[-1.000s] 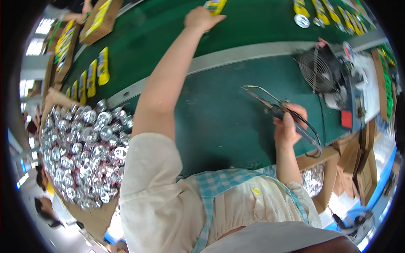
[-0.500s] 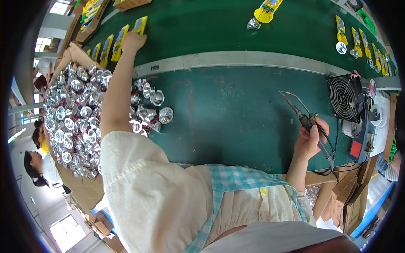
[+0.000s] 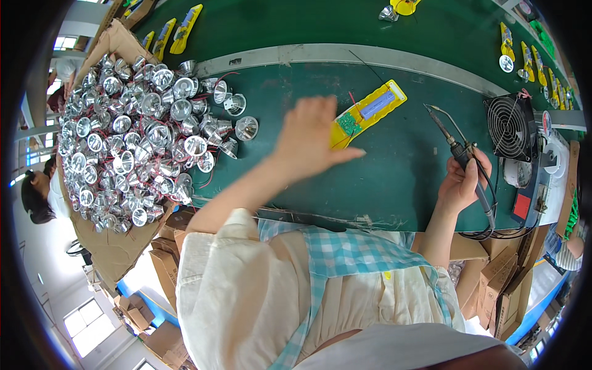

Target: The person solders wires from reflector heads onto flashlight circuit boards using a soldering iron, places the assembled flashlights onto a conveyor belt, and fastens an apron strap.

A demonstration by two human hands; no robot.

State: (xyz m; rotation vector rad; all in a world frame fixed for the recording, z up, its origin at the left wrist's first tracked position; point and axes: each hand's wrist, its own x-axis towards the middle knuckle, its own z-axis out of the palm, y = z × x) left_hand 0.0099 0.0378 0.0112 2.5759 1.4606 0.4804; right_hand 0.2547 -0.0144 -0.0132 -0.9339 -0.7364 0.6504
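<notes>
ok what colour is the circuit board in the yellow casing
The circuit board is green, clearest in the head view.

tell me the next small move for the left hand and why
Probably pick a loose reflector with the left hand: it looks open, the yellow casing beside it shows no reflector attached, and the right hand holds the soldering iron.

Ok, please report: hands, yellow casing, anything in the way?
Left hand open beside yellow casing, contact unclear. Right hand holding soldering iron, apart from casing. Casing on bench, circuit board exposed. Silver reflector pile left, clear of casing.
</notes>
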